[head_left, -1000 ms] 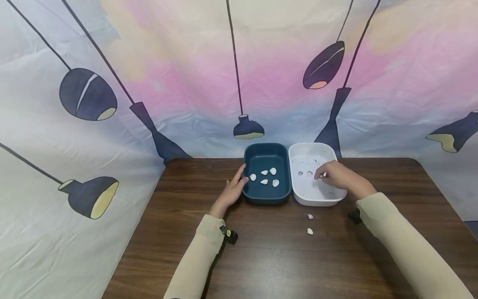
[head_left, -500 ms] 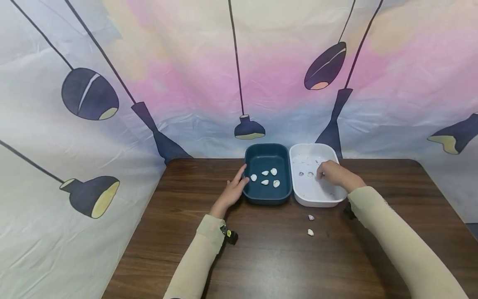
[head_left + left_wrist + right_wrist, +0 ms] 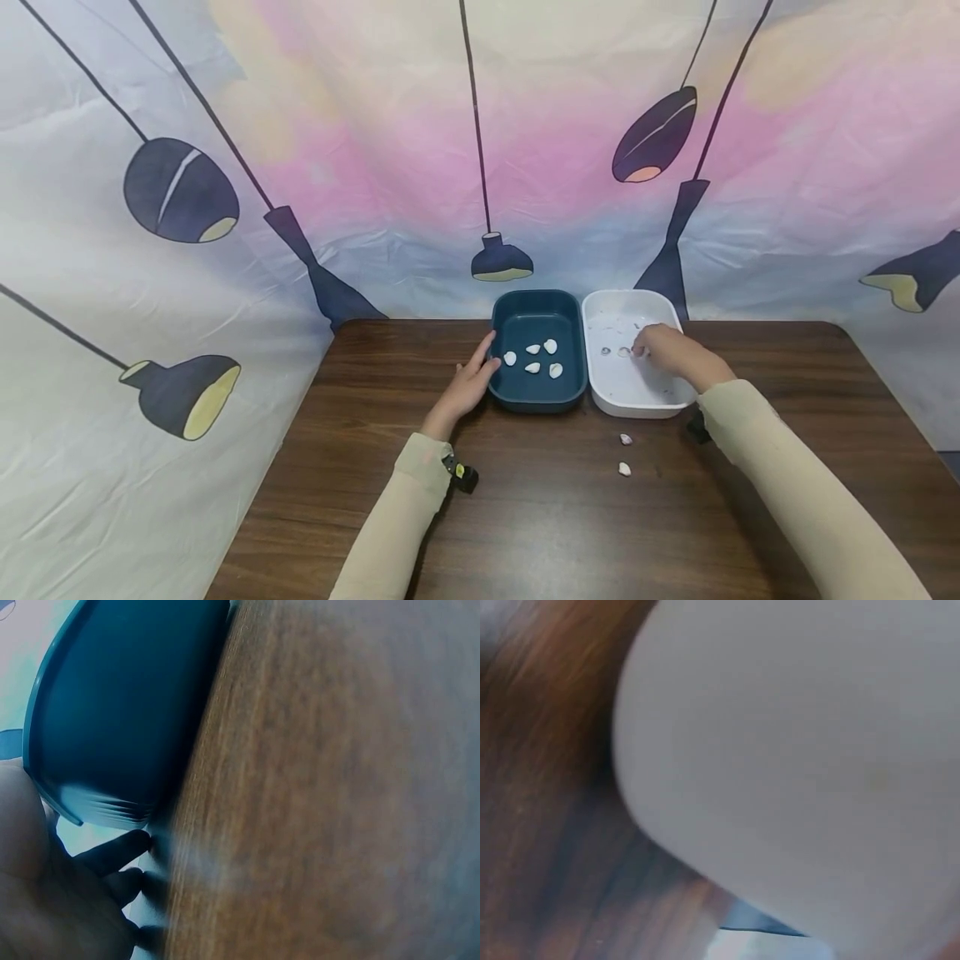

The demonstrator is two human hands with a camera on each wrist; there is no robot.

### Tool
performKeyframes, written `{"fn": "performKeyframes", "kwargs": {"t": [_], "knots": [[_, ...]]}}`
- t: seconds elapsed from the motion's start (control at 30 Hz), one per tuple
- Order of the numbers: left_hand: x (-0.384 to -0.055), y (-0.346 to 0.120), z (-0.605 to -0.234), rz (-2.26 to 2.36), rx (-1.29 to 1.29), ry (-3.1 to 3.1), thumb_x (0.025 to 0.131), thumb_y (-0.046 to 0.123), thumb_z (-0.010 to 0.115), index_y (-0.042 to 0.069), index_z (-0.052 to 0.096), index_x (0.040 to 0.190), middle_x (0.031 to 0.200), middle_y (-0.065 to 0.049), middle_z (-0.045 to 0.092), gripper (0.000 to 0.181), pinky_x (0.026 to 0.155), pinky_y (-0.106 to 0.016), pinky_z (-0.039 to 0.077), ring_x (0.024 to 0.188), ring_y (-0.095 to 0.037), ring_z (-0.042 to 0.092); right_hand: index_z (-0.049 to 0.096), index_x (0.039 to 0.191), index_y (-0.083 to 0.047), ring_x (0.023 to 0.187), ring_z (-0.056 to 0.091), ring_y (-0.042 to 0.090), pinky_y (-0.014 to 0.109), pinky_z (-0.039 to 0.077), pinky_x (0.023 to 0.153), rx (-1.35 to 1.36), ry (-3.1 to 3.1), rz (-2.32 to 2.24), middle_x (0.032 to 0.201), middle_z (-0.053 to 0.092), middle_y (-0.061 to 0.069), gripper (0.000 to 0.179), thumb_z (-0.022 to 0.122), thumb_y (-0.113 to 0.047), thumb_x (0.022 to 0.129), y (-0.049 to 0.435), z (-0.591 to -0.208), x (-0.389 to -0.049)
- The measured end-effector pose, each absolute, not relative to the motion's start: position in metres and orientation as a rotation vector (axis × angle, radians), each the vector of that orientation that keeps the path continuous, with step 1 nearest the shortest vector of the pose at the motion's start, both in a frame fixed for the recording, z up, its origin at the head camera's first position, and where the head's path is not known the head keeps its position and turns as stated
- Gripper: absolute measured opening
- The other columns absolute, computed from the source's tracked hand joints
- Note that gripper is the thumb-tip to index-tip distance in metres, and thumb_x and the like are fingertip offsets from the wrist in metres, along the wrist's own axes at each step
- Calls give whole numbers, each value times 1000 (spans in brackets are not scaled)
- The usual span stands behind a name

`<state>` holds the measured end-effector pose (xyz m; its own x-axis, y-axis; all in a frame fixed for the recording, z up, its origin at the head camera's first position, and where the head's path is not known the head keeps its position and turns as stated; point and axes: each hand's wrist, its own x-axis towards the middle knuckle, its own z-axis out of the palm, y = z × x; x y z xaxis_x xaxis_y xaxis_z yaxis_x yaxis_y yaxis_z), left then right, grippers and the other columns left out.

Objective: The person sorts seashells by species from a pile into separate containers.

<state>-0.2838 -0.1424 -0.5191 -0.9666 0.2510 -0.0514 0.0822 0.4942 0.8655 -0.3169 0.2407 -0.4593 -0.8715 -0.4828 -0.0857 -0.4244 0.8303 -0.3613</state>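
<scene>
In the head view, my left hand point(image 3: 463, 390) rests against the left wall of a dark teal tray point(image 3: 538, 398), fingers fairly straight and touching its side; the left wrist view shows this wall point(image 3: 127, 712) close up. Several small white seashells point(image 3: 532, 367) lie spread on the tray's floor. My right hand point(image 3: 671, 352) reaches down into a white tray point(image 3: 637, 408), fingertips curled together low, pinching what looks like a small seashell, mostly hidden by the fingers. Two small greyish seashells point(image 3: 606, 351) lie just left of these fingertips. The white tray's outer wall point(image 3: 780, 750) fills the right wrist view.
Both trays stand side by side at the back edge of the brown wooden table point(image 3: 540, 517). In front of the white tray lie a purplish seashell point(image 3: 626, 439) and a white seashell point(image 3: 625, 470). A painted cloth point(image 3: 375, 167) hangs behind the table.
My right hand shifts slightly within the white tray, first right, then back left toward the two seashells. My left hand stays at the teal tray's wall. The head view drifts slightly.
</scene>
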Motion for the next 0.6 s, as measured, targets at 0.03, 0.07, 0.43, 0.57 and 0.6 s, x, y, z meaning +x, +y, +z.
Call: {"fn": "performKeyframes", "kwargs": {"t": [0.03, 0.07, 0.43, 0.57, 0.6], "knots": [[-284, -142, -520, 1474, 291, 2564, 114, 40, 38, 33, 18, 171, 175, -6, 22, 61, 127, -59, -10, 159, -36, 22, 76, 104, 12, 116, 66, 49, 59, 51, 103, -715, 2843, -511, 113, 72, 30, 26, 59, 20, 87, 240, -456, -313], [-284, -141, -520, 1478, 295, 2563, 114, 39, 38, 33, 18, 171, 175, -7, 22, 61, 126, -60, -10, 159, -36, 21, 76, 104, 11, 117, 65, 49, 60, 51, 104, -732, 2851, -522, 114, 72, 29, 26, 59, 20, 87, 239, -454, -310], [-285, -141, -521, 1473, 307, 2565, 114, 38, 39, 32, 17, 171, 175, -6, 21, 61, 126, -60, -10, 159, -37, 22, 77, 106, 7, 103, 72, 37, 54, 58, 92, -968, 2925, -612, 107, 76, 19, 21, 67, 14, 89, 227, -427, -257], [-285, -142, -522, 1476, 304, 2566, 114, 38, 39, 33, 18, 171, 175, -7, 21, 61, 126, -60, -10, 159, -38, 21, 78, 101, 3, 97, 73, 32, 51, 59, 88, -1080, 2910, -658, 100, 77, 12, 18, 72, 11, 86, 221, -432, -236], [-285, -142, -522, 1477, 304, 2565, 114, 38, 39, 33, 18, 171, 175, -7, 21, 61, 126, -60, -10, 159, -38, 20, 78, 100, 1, 96, 73, 30, 49, 59, 87, -1112, 2900, -666, 99, 77, 10, 18, 73, 11, 86, 220, -434, -230]]}}
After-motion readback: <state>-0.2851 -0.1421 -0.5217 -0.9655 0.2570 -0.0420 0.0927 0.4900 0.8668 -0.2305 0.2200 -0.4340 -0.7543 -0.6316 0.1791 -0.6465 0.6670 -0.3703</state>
